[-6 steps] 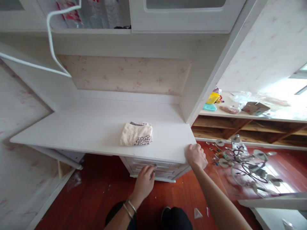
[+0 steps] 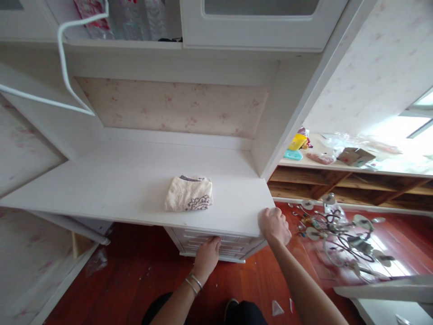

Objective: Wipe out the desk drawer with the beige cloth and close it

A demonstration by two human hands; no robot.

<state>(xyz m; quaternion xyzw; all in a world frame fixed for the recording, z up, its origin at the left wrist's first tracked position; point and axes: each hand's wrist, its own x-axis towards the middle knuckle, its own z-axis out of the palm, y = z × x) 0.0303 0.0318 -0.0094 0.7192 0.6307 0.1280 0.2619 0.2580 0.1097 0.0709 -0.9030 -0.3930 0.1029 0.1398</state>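
A white desk top [image 2: 128, 185] fills the middle, with a folded beige towel [image 2: 189, 194] lying on it near the front. Under the desk top sits a white drawer unit [image 2: 233, 246]. My left hand [image 2: 207, 256], with bracelets on the wrist, has its fingers curled on the front of the top drawer just under the desk edge. My right hand [image 2: 274, 225] grips the front right corner of the desk top.
A chandelier [image 2: 345, 234] lies on the red wooden floor to the right. Behind it a wooden shelf [image 2: 338, 178] carries a yellow container, a cardboard box and plastic bags. A white hose [image 2: 64, 67] hangs at the upper left. Cabinets hang above the desk.
My left hand has moved up from the drawer front's handle to just under the desk edge. The view shifted slightly; my right hand stays on the corner.
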